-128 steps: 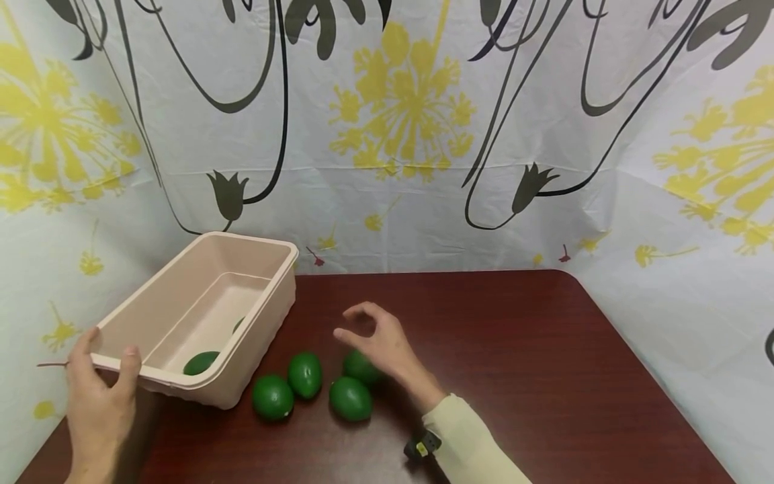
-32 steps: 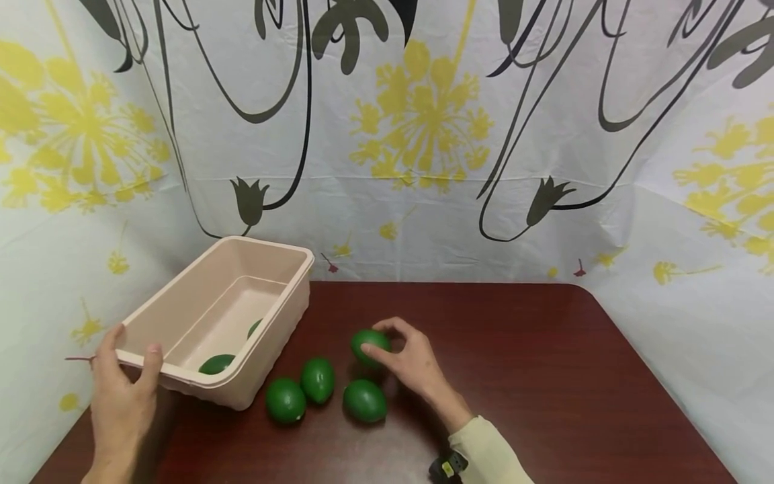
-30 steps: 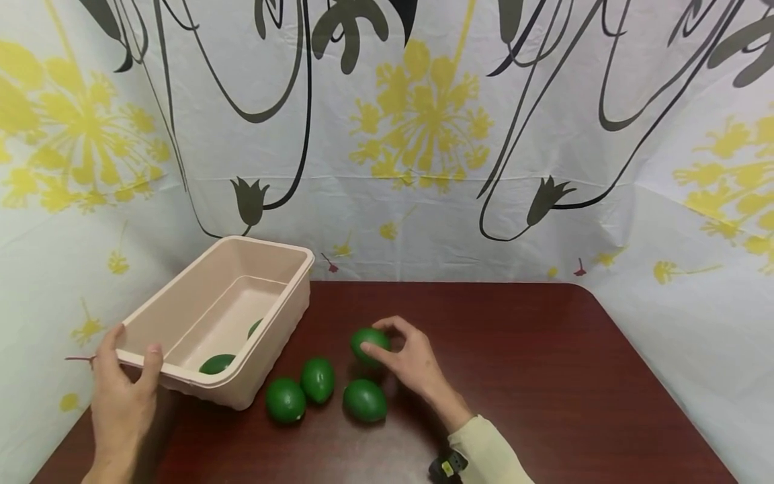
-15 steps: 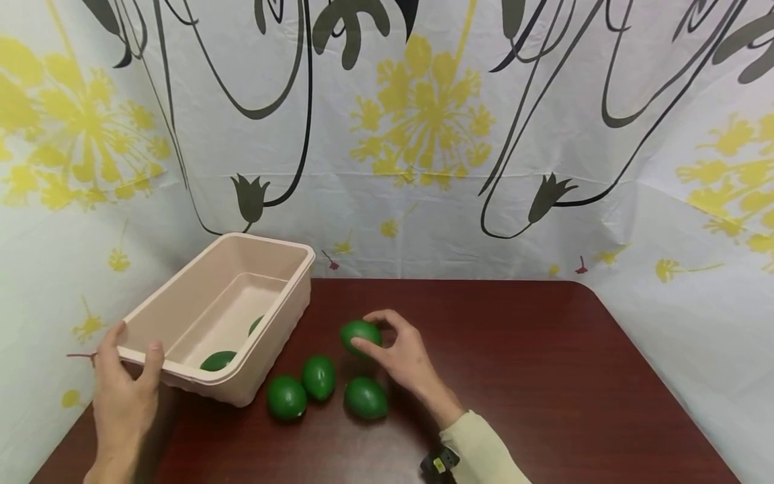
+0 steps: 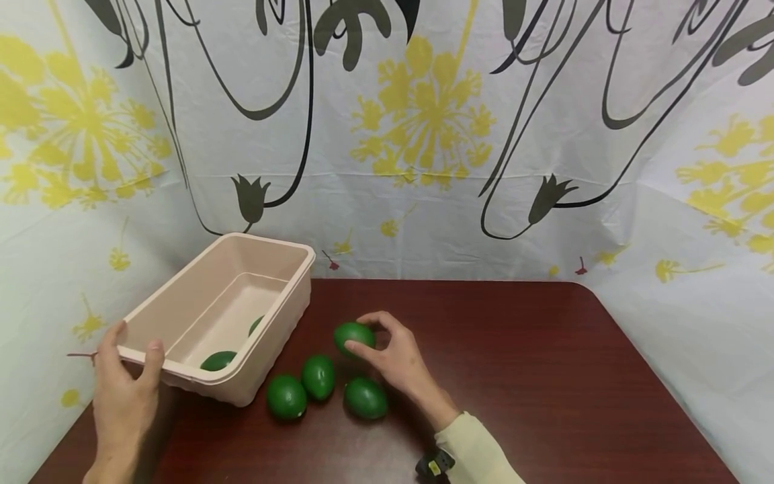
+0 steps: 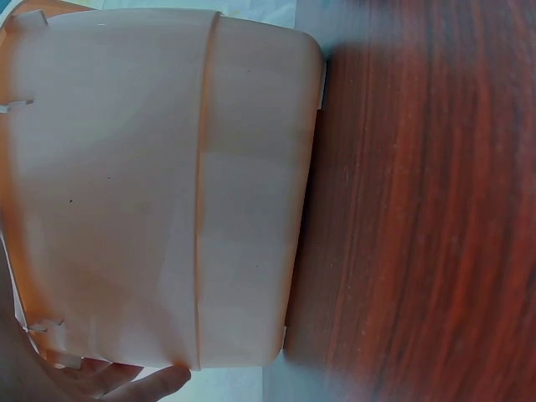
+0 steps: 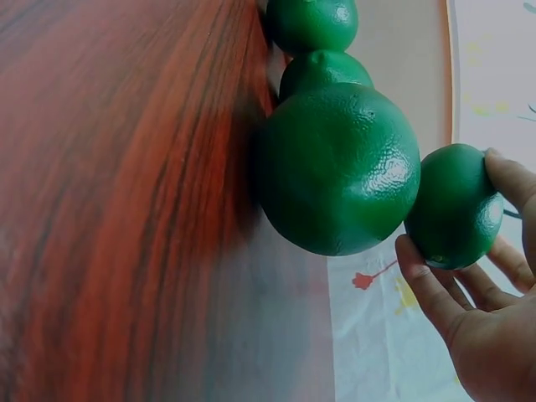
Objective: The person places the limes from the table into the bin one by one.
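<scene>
In the head view my left hand (image 5: 123, 410) grips the near left corner of a beige plastic bin (image 5: 269, 349), thumb over the rim. The left wrist view shows the bin's outer wall (image 6: 109, 184) with fingertips (image 6: 159, 383) under its side. Inside the bin lie a green lime (image 5: 219, 361) and part of another lime (image 5: 255, 325), mostly hidden by the wall. My right hand (image 5: 399, 356) pinches a lime (image 5: 353, 337) between thumb and fingers, raised off the table. Beneath it lie three loose limes; the nearest lime (image 7: 339, 172) looms large in the right wrist view.
The dark red wooden table (image 5: 514, 376) extends to the right. Two limes sit close together by the bin, a left lime (image 5: 287, 397) and an upright lime (image 5: 318, 378); another lime (image 5: 365, 398) lies right of them. A patterned cloth (image 5: 423, 222) hangs behind.
My right hand has taken hold of the rear lime, lifted it and carried it a little left toward the bin. The left hand stays at the bin's corner.
</scene>
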